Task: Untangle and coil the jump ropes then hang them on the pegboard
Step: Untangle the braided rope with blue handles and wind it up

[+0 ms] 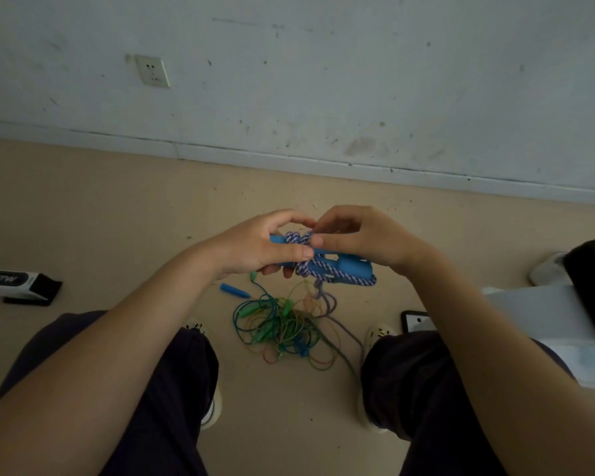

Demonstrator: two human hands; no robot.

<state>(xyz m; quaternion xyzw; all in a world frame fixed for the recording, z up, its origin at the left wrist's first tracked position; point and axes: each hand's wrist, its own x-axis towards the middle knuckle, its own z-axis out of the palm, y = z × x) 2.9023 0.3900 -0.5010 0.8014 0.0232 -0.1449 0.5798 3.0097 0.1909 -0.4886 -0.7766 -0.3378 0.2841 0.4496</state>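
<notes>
Braided rope (323, 269), smooth plastic handles (352, 266)

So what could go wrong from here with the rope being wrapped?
The striped rope trails from the handles into the tangled pile on the floor; pulling may drag or tighten that tangle. The wrap held by the left hand and right hand could slip loose.

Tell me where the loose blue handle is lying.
In the head view the loose blue handle lies on the floor left of centre, just below the left hand and up-left of the tangled pile of thin ropes.
</notes>
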